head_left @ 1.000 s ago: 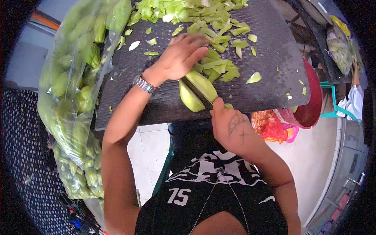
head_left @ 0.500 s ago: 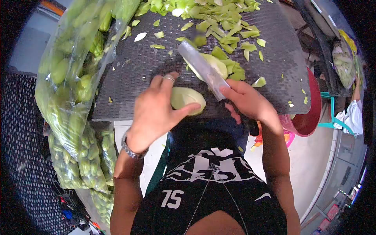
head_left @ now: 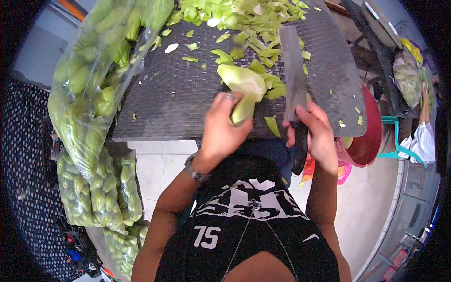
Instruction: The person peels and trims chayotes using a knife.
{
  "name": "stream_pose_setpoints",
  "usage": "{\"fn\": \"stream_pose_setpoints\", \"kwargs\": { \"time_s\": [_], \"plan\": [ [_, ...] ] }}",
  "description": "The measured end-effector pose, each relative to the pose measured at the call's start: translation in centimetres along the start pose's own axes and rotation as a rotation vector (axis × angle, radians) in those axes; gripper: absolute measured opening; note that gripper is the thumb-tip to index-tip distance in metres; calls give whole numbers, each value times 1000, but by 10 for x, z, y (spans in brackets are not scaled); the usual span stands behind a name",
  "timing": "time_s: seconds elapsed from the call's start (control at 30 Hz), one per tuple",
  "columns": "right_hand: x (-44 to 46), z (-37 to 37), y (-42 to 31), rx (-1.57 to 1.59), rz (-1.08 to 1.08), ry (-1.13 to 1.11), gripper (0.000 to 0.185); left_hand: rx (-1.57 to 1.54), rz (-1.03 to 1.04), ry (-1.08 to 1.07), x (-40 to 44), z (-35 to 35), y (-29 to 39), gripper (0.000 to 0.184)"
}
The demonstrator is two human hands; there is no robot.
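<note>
My left hand (head_left: pixel 224 126), with a ring and a wristwatch, is closed around a pale green chayote piece (head_left: pixel 243 110) above the near part of the table. Touching or just beyond that piece is a larger peeled chayote piece (head_left: pixel 239 81), its pale cut face partly showing. My right hand (head_left: pixel 317 131) grips a large knife (head_left: pixel 294 66) by its black handle. The broad blade points away from me over the table, apart from the chayote. Green peel strips (head_left: pixel 272 84) lie between the blade and the larger piece.
A dark woven-textured table (head_left: pixel 159 103) carries a heap of green peels (head_left: pixel 235 14) at its far side. Clear bags of chayotes (head_left: pixel 84 84) stand at the left, with more bags (head_left: pixel 94 192) below. A red tub (head_left: pixel 369 134) and a turquoise stool (head_left: pixel 390 136) are at the right.
My left hand has moved right and closed on the chayote piece. The knife has swung from slanting over the chayote to pointing straight away, farther right. The view has shifted slightly.
</note>
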State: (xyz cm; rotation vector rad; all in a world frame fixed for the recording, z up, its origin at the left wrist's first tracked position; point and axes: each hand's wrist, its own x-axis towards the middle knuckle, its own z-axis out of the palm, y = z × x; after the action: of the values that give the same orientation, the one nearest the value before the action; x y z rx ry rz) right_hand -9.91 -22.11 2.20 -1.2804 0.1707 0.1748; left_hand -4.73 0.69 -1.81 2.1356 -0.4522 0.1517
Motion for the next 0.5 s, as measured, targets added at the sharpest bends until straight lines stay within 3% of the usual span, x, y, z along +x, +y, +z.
{"fn": "stream_pose_setpoints", "kwargs": {
  "time_s": [0.07,0.17,0.27,0.3,0.33,0.4,0.43,0.5],
  "plan": [
    [-4,0,7,-38,-95,-13,25,95,164,42,-3,11,-4,46],
    [-11,9,1,28,-133,-4,23,-50,119,71,-6,13,-2,38],
    [-13,11,1,-4,-121,10,23,-233,-105,37,1,-2,5,34],
    [-14,12,1,-34,-105,20,23,-490,-234,36,3,-2,-2,35],
    [-14,14,2,-60,-113,24,23,-1025,-489,-41,7,-6,-11,34],
    [-15,19,9,-113,-120,27,24,-1778,-477,-292,15,-20,-28,40],
    [-16,23,12,-81,-88,12,23,-1774,-594,-216,13,-24,-24,53],
    [-19,28,17,-19,-24,-14,23,-1783,-598,-118,16,-28,4,57]
  ]
}}
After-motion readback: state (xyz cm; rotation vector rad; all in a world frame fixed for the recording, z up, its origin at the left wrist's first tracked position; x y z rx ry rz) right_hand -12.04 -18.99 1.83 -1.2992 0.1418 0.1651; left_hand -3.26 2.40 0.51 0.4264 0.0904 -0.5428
